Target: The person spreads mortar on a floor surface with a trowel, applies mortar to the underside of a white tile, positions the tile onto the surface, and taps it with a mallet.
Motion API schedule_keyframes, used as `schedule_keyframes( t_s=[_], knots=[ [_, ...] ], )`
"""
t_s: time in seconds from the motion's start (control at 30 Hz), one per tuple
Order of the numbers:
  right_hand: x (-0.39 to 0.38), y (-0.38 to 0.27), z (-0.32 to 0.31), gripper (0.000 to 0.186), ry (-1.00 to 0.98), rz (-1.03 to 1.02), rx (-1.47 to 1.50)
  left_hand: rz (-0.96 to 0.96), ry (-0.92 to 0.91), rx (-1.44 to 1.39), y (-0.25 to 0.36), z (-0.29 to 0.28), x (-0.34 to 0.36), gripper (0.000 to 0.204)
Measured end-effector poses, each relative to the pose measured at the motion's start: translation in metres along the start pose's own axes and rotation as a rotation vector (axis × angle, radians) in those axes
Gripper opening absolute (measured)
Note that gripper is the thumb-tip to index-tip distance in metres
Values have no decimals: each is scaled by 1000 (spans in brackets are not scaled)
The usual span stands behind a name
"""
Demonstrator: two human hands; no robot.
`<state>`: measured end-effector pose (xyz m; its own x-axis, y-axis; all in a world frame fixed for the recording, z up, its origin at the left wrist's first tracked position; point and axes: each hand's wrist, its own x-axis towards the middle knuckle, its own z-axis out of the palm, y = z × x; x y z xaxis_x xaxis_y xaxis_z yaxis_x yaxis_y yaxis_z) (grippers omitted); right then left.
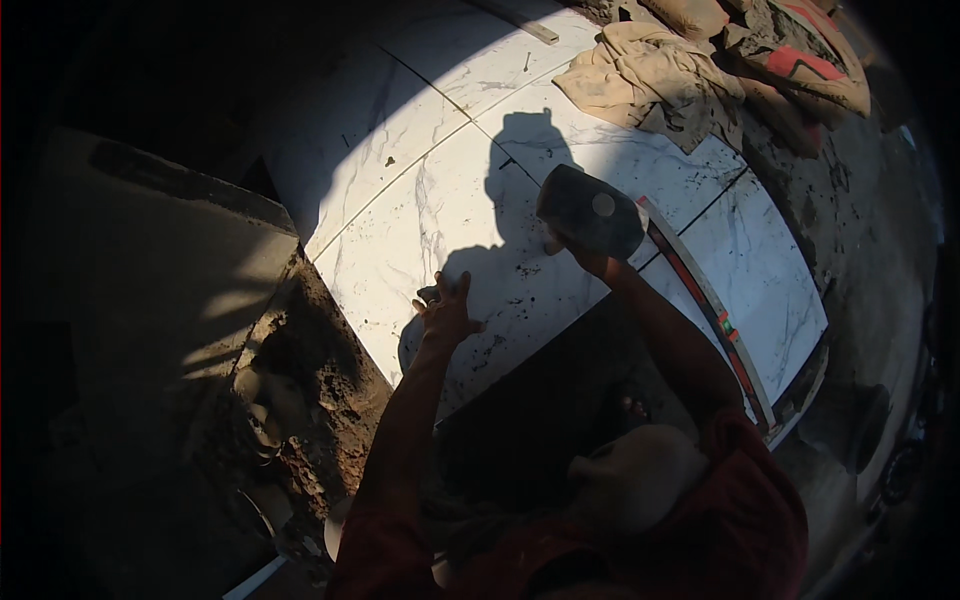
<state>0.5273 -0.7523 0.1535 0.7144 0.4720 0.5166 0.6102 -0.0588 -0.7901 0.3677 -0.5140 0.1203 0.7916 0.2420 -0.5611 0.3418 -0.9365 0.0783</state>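
Observation:
My left hand (447, 310) lies spread on a white veined tile (370, 250), its fingers apart. My right hand (590, 255) grips a large black mallet (590, 210), held over the tiles. Just right of the mallet, a long spirit level (695, 295) with red and green parts lies across the right-hand tiles (785, 280). Dark specks are scattered over the tile surface, and my shadow falls across it.
Crumpled beige cloth (640, 80) and dusty sacks (800, 70) lie at the upper right. A bar (530, 28) rests on the back tiles. At left are a concrete slab (150, 250) and rough dirt (320, 420). A dark gap (540, 370) borders the tiles' near edge.

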Motion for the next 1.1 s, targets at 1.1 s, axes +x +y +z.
schedule_keyframes(
  t_s=[1.1],
  knots=[
    [-54,-43,-29,49,204,766,1387,-17,-26,16,2,0,2,113]
  ],
)
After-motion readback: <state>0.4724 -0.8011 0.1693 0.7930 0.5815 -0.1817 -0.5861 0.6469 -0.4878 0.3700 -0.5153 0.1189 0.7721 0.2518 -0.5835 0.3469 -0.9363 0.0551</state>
